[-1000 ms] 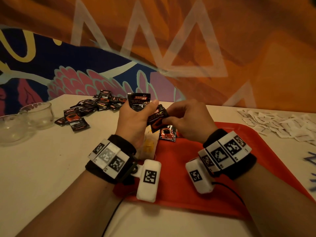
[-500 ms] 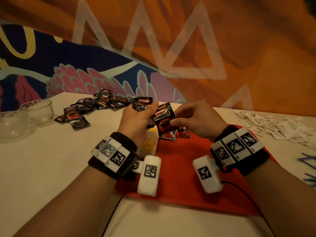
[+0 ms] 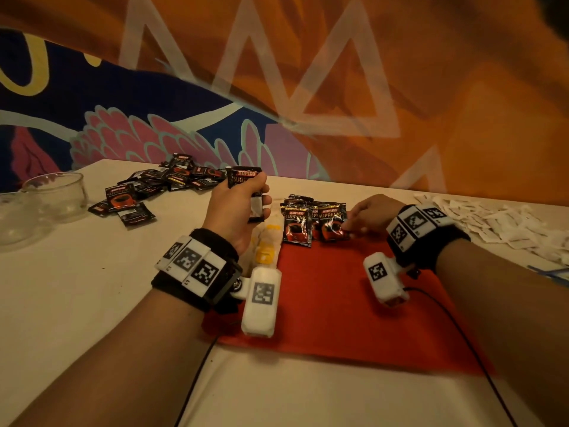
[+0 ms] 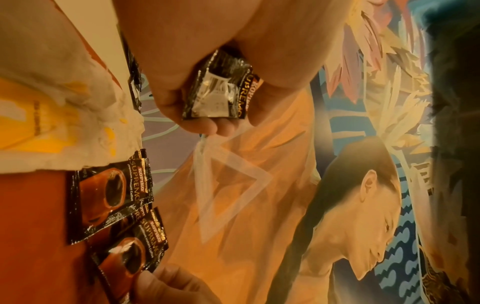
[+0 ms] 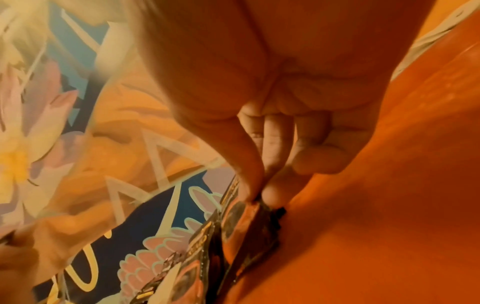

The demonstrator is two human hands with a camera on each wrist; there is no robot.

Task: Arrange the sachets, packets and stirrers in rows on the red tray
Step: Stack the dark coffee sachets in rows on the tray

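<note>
My left hand [image 3: 246, 198] grips a black coffee sachet [image 3: 246, 180] upright above the table, left of the red tray [image 3: 338, 303]; in the left wrist view the held sachet [image 4: 221, 90] sits in curled fingers. My right hand [image 3: 366, 214] pinches the lower corner of a coffee sachet [image 3: 331, 221] lying at the tray's far edge, beside another sachet [image 3: 296, 224] in the same row. The pinch on that sachet [image 5: 249, 222] shows in the right wrist view.
A pile of black coffee sachets [image 3: 160, 183] lies at the back left. White packets [image 3: 492, 220] are heaped at the right. Two glass bowls [image 3: 55, 195] stand far left. A white and yellow wrapper [image 3: 264, 241] lies beside the tray's left edge.
My right hand took a sachet from between the hands and lowered it onto the tray's far edge beside the others. My left hand stayed raised with its sachet.
</note>
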